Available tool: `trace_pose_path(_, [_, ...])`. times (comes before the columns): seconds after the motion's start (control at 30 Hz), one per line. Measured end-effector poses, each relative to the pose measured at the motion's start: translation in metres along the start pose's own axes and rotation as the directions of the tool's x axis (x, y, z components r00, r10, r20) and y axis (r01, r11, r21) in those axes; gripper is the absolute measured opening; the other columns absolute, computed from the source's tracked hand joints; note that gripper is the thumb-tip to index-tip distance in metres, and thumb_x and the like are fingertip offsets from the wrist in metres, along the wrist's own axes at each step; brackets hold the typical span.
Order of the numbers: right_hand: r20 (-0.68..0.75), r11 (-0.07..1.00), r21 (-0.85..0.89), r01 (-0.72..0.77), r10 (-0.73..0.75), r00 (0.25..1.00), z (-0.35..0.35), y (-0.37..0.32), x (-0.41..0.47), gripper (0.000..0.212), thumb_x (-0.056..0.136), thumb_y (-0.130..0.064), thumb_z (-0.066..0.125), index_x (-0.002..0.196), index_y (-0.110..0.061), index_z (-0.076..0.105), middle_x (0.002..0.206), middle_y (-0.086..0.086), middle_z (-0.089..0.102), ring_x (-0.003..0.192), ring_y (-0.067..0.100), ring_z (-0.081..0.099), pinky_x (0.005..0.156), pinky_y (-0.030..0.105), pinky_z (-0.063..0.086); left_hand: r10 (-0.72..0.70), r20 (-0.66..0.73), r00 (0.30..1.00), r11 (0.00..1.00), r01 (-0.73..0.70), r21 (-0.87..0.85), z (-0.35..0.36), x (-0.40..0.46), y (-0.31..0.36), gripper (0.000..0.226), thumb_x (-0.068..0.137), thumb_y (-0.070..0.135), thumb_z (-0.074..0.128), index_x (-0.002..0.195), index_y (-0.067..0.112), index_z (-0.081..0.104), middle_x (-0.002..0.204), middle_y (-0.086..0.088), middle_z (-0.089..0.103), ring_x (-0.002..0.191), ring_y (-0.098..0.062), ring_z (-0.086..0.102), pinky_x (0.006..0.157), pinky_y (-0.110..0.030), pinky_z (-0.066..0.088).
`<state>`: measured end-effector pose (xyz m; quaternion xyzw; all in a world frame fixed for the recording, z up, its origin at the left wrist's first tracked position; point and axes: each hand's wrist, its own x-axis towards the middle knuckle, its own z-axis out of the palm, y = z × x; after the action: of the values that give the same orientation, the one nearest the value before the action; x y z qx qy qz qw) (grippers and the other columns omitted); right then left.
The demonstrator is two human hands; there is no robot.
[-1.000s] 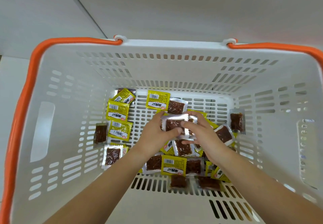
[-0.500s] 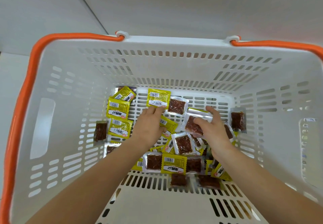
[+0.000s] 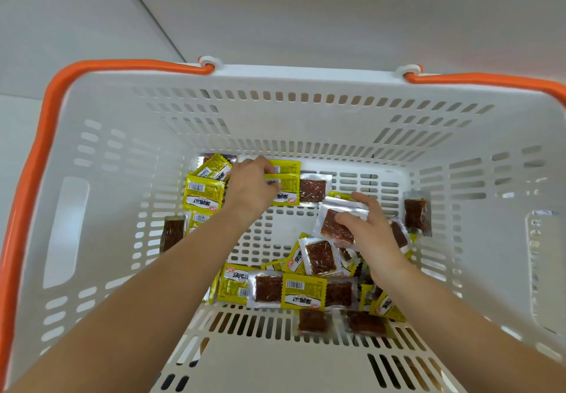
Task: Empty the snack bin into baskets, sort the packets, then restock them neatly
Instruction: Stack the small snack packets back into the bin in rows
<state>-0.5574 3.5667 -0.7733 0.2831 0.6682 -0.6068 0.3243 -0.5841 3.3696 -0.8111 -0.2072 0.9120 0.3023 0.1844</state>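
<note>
A person's two bare forearms are reaching down into a white slotted plastic basket with orange handles along its left and right rims. Small snack packets are lying scattered over the basket floor.

The left hand is working at the far edge of the floor, its fingers curling over a yellow packet with a barcode, which is lying against the far wall. More yellow packets are sitting just beside that hand, in the far left corner.

The right hand is hovering nearer the right side of the floor, thumb and fingers pinching a clear packet showing dark red-brown food, holding it slightly tilted above the pile. Another clear packet is lying flat between the two hands, touching the yellow one.

A heap of mixed yellow and clear packets is resting along the near edge of the floor, overlapping one another. One clear packet is leaning against the right wall, and another is standing against the left wall. Beyond the basket is a pale grey surface.
</note>
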Motion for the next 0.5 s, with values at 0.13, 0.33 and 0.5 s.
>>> trace_pose_path(0.13, [0.018,1.0,0.025,0.013,-0.014,1.0,-0.001,-0.001,0.002,0.039,0.093,-0.004,0.054,0.124,-0.027,0.048,0.083,-0.009,0.045,0.076,0.008,0.054,0.075,0.034,0.057,0.021,-0.072,0.997,0.971,-0.037,-0.236,-0.001,-0.017,0.012,0.036,0.083,0.01,0.072,0.107,0.017,0.046,0.092,0.0,0.053,0.074,-0.018,0.05,0.065,-0.025,0.038])
trace_pose_path(0.33, [0.11,0.972,0.211,-0.1,0.078,0.991,-0.001,-0.009,0.002,0.03,0.091,-0.002,0.056,0.115,-0.019,0.055,0.1,0.008,0.063,0.091,0.026,0.066,0.062,0.03,0.058,0.324,-0.171,0.931,0.853,-0.365,-0.373,-0.018,-0.055,0.024,0.026,0.084,0.016,0.071,0.108,0.026,0.069,0.095,0.015,0.053,0.091,0.002,0.053,0.084,-0.017,0.045])
trace_pose_path(0.5, [0.291,0.933,0.335,-0.133,0.031,0.956,-0.004,-0.041,-0.014,0.017,0.098,-0.02,0.045,0.107,-0.015,0.058,0.098,0.007,0.067,0.084,0.025,0.067,0.066,0.035,0.057,0.517,-0.091,0.851,0.804,-0.519,-0.289,-0.036,-0.09,0.029,0.026,0.083,0.035,0.063,0.109,0.031,0.067,0.109,0.018,0.058,0.105,0.001,0.056,0.091,-0.021,0.046])
